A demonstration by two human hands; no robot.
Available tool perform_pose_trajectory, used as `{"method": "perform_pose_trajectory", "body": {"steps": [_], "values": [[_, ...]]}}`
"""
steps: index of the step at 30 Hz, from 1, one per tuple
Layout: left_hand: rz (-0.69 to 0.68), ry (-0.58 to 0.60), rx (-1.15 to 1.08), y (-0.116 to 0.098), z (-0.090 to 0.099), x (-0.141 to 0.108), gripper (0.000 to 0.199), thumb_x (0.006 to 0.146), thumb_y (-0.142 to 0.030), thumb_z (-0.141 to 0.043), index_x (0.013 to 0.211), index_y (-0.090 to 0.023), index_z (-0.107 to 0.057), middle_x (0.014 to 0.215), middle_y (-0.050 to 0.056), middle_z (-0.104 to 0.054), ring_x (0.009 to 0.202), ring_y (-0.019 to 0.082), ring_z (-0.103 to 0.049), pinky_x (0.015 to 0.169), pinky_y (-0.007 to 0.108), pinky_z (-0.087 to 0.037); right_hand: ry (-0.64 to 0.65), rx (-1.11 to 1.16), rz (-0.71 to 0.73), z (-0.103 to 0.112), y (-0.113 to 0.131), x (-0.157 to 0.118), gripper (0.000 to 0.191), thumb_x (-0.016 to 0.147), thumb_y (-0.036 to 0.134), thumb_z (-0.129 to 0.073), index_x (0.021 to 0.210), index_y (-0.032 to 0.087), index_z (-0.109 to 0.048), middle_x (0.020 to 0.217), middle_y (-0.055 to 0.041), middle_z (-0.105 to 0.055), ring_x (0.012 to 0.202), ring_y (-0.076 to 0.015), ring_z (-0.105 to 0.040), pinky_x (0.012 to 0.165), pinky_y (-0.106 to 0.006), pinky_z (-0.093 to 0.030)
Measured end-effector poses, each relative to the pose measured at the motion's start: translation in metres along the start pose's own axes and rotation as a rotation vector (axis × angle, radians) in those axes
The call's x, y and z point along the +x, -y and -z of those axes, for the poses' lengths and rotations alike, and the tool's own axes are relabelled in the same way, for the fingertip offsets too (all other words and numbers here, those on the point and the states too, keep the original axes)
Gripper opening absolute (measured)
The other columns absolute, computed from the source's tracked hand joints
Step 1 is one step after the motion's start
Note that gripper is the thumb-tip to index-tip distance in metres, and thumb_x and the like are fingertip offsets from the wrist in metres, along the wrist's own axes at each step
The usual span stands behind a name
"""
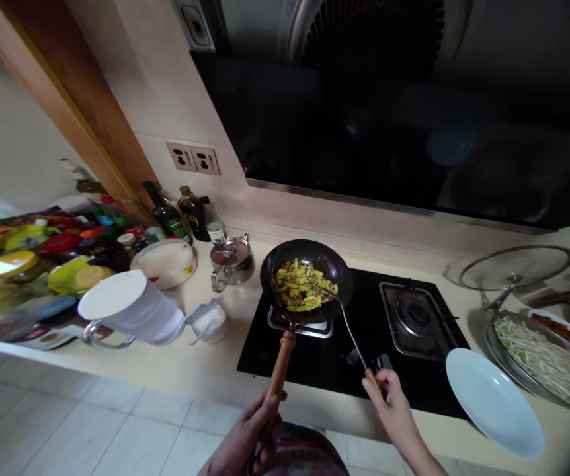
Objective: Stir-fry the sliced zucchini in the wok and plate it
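Note:
My left hand (pixel 264 423) is wrapped round the wooden handle (pixel 281 363) of a dark wok (pixel 342 264), which is tilted over the left burner. Inside lie chopped yellow-green vegetable pieces (pixel 295 283) with red bits among them. My right hand (pixel 389 400) grips a metal spatula (pixel 349 327) by its wooden end. Its head reaches into the food at the wok's right side and is partly hidden there. An oval pale-blue plate (pixel 496 402) rests at the right, overlapping the hob's corner.
The black hob (pixel 364 370) has a second burner (pixel 412 316). On the right stand a bowl of bean sprouts (pixel 537 357) and a glass lid (pixel 516 268). A water pitcher (pixel 133 307), a white container (pixel 208 320), a steel pot (pixel 233 261), bottles (pixel 168 211) and jars crowd the left. A range hood (pixel 364 145) hangs above.

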State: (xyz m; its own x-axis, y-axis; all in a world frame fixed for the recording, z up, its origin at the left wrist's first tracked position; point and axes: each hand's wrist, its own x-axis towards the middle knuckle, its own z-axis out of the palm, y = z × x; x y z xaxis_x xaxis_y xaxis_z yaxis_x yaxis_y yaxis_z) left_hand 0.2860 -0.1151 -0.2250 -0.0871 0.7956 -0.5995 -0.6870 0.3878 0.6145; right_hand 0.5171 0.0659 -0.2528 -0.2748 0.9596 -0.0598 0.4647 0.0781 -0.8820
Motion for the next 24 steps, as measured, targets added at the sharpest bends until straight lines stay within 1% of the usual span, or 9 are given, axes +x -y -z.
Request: {"method": "perform_pose_trajectory", "body": {"steps": [1,2,4,7,11,14,17,21,24], "values": [[-0.003,-0.002,-0.001,0.000,0.000,0.000,0.054,0.073,-0.060,-0.062,0.107,-0.020,-0.049,0.052,-0.009,-0.046,0.030,0.003,-0.031,0.031,0.017,-0.013,-0.037,-0.001,-0.006,-0.004,0.001,0.001,0.036,0.073,0.055,-0.061,0.084,0.022,-0.053,0.067,0.0008,-0.059,0.060,-0.0169,-0.057,0.057,-0.027,-0.047],[-0.006,-0.006,-0.003,0.000,-0.001,0.000,0.054,0.073,-0.060,-0.062,0.107,-0.020,-0.049,0.052,-0.009,-0.046,0.030,0.002,-0.031,0.031,0.017,-0.014,-0.034,-0.002,-0.008,-0.006,0.004,0.000,0.038,0.075,0.057,-0.058,0.088,0.022,-0.056,0.067,-0.0005,-0.061,0.061,-0.0181,-0.059,0.057,-0.028,-0.048],[-0.006,-0.012,-0.004,0.000,-0.001,0.000,0.054,0.073,-0.061,-0.061,0.107,-0.020,-0.049,0.052,-0.009,-0.046,0.030,0.002,-0.031,0.031,0.017,-0.013,0.008,-0.008,0.006,-0.007,0.013,-0.001,0.039,0.081,0.057,-0.051,0.091,0.021,-0.060,0.064,-0.0016,-0.062,0.060,-0.0191,-0.060,0.055,-0.027,-0.048],[-0.004,-0.013,-0.002,0.000,-0.001,-0.001,0.054,0.074,-0.061,-0.060,0.107,-0.020,-0.049,0.052,-0.008,-0.046,0.031,0.003,-0.032,0.031,0.017,-0.013,0.050,-0.041,0.052,-0.008,0.024,-0.002,0.041,0.086,0.056,-0.042,0.092,0.021,-0.062,0.061,-0.0022,-0.061,0.057,-0.0191,-0.060,0.054,-0.027,-0.047],[-0.003,-0.018,-0.001,0.001,0.002,0.000,0.056,0.072,-0.063,-0.061,0.107,-0.019,-0.050,0.053,-0.008,-0.047,0.031,0.003,-0.034,0.031,0.017,-0.014,0.151,-0.171,0.047,-0.020,0.027,0.008,0.046,0.085,0.061,-0.037,0.080,0.021,-0.061,0.060,-0.0036,-0.062,0.056,-0.0206,-0.061,0.054,-0.029,-0.048],[0.003,-0.010,0.000,0.001,0.004,0.002,0.055,0.074,-0.062,-0.060,0.108,-0.019,-0.050,0.053,-0.008,-0.047,0.031,0.003,-0.035,0.031,0.016,-0.014,0.148,-0.216,0.042,-0.027,0.028,0.017,0.046,0.085,0.061,-0.035,0.075,0.022,-0.059,0.061,-0.0042,-0.064,0.057,-0.0211,-0.062,0.055,-0.030,-0.048],[0.015,-0.008,-0.010,0.002,0.004,0.002,0.053,0.077,-0.061,-0.057,0.109,-0.020,-0.049,0.054,-0.008,-0.048,0.030,0.003,-0.035,0.031,0.017,-0.013,0.148,-0.220,0.032,-0.026,0.032,0.021,0.047,0.086,0.061,-0.034,0.076,0.022,-0.059,0.062,-0.0050,-0.065,0.059,-0.0219,-0.063,0.055,-0.030,-0.048],[0.007,-0.004,-0.013,0.001,0.004,0.001,0.052,0.077,-0.059,-0.058,0.109,-0.020,-0.048,0.054,-0.008,-0.049,0.031,0.003,-0.035,0.030,0.016,-0.015,0.150,-0.185,0.066,-0.020,0.035,0.019,0.045,0.087,0.059,-0.035,0.081,0.021,-0.058,0.067,-0.0051,-0.065,0.061,-0.0207,-0.063,0.058,-0.030,-0.048],[-0.005,0.001,-0.021,0.000,0.003,0.001,0.053,0.076,-0.060,-0.059,0.107,-0.019,-0.048,0.053,-0.008,-0.048,0.030,0.003,-0.034,0.030,0.016,-0.016,0.154,-0.187,0.045,-0.020,0.032,0.020,0.047,0.087,0.061,-0.033,0.076,0.021,-0.056,0.061,-0.0036,-0.061,0.056,-0.0194,-0.059,0.053,-0.029,-0.045]]}}
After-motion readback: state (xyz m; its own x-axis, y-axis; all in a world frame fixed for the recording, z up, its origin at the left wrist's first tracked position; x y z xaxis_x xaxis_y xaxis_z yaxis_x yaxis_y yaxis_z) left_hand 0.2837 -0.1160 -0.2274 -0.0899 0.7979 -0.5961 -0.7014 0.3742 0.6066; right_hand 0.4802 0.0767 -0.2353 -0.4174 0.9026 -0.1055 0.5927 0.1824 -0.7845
